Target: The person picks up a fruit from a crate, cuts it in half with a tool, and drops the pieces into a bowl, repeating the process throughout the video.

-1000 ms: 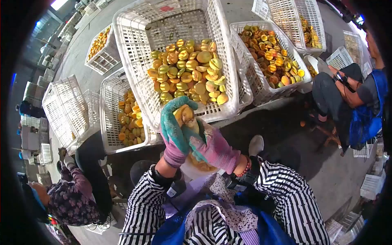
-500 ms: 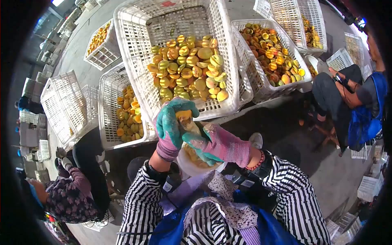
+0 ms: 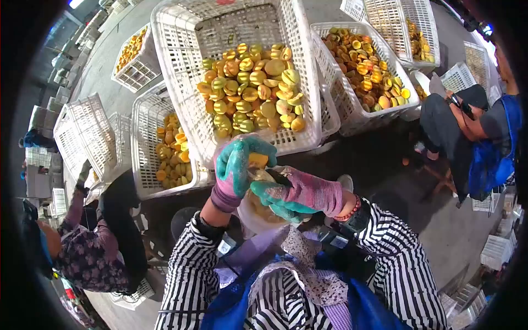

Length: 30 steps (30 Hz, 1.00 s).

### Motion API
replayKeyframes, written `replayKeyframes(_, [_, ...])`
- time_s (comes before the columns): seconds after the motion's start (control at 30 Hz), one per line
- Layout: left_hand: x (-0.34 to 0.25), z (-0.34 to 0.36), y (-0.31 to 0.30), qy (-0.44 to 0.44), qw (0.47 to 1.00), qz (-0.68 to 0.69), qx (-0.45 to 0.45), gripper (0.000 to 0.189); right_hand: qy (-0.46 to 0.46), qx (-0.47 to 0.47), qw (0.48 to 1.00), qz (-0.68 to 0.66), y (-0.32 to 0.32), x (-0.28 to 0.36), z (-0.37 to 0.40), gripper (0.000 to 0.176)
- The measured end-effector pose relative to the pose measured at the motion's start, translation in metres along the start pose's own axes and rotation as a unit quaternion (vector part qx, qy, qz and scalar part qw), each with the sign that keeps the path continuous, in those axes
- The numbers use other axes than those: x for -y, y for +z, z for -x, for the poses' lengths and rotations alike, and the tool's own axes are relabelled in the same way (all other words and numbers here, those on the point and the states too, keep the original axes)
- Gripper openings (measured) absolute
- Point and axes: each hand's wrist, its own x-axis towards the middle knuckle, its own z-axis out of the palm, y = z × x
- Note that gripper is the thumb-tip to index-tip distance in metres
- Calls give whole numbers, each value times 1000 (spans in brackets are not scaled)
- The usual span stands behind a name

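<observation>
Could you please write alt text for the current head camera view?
A gloved left hand holds a piece of yellow-orange fruit, with the gloved right hand close against it, above a white tub. Beyond, a large white crate holds cut fruit; one co-worker is at left, another at right.

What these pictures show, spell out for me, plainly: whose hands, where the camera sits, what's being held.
No machine here: a person works in teal-and-pink gloves. One camera, worn on that person's head, takes every picture, looking forward and down, so the striped sleeves are the wearer's own. The left hand grips a yellow-orange piece of fruit; the right hand is close against it, but whether it holds anything is unclear. Below sits a white tub. Ahead, a white crate holds a pile of fruit, much of it cut. Other people sit at both sides.
</observation>
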Motion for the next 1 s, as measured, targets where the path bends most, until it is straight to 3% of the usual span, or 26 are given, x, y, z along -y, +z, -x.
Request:
replayKeyframes(0.03, [-5, -1, 3, -17, 999, 44, 25, 53, 75, 25, 994, -75, -2, 4, 1, 35])
replayKeyframes(0.07, [-7, -1, 5, -35, 994, 89, 50, 53, 77, 26, 994, -75, -3, 3, 0, 35])
replayKeyframes(0.1, [-5, 1, 5, -36, 994, 90, 50, 53, 167, 24, 955, -243, -5, 3, -1, 37])
replayKeyframes(0.13, [-2, 3, 5, -60, 992, 105, 41, 53, 250, 21, 880, -403, -4, 2, 0, 40])
replayKeyframes(0.17, [-1, 6, 6, -84, 989, 120, 32, 54, 252, 21, 879, -405, -3, -3, 1, 40])
replayKeyframes(0.23, [-5, 9, 2, -87, 985, 129, 72, 54, 223, 131, 832, -490, 4, -10, 3, 39])
replayKeyframes(0.27, [-7, 10, 1, -90, 980, 140, 113, 54, 107, 70, 955, -267, 21, -5, 11, 36])
replayKeyframes(0.43, [-10, 17, -4, 3, 986, 99, 133, 54, 204, 103, 896, -381, 37, 6, 18, 35])
replayKeyframes(0.5, [-17, 22, -7, -98, 992, 71, 46, 51, 258, 84, 905, -329, 37, 6, 23, 37])
replayKeyframes(0.53, [-15, 22, -21, 42, 990, -125, 51, 47, 217, 93, 938, -253, 35, -1, 25, 41])
replayKeyframes(0.57, [-6, 29, -40, -125, 992, -6, 7, 35, 217, 95, 938, -252, 32, -12, 26, 41])
replayKeyframes(0.6, [-5, 31, -59, -125, 988, -86, 2, 30, 274, 77, 956, -64, 27, -25, 27, 46])
replayKeyframes(0.63, [-4, 33, -78, -127, 978, -166, -2, 26, 321, 58, 937, 124, 23, -41, 29, 50])
replayKeyframes(0.67, [3, 38, -99, -56, 951, -304, -5, 24, 354, 37, 906, 230, 19, -69, 33, 55])
replayKeyframes(0.7, [9, 42, -118, 20, 900, -435, -7, 22, 355, 37, 906, 228, 18, -79, 35, 55])
replayKeyframes(0.77, [3, 52, -139, -134, 902, -387, -134, 22, 290, 61, 856, 423, 16, -92, 39, 54])
replayKeyframes(0.83, [21, 58, -163, -151, 874, -421, -190, 25, 260, 60, 881, 390, 18, -93, 40, 51])
replayKeyframes(0.9, [25, 46, -168, -132, 655, -723, -175, 36, 253, 57, 880, 397, 20, -72, 37, 52])
replayKeyframes(0.93, [25, 36, -154, -78, 642, -744, -166, 44, 250, 50, 882, 397, 18, -69, 35, 52])
replayKeyframes(1.0, [32, 6, -118, -5, 716, -691, -96, 39, 197, 11, 905, 376, 14, -65, 33, 52])
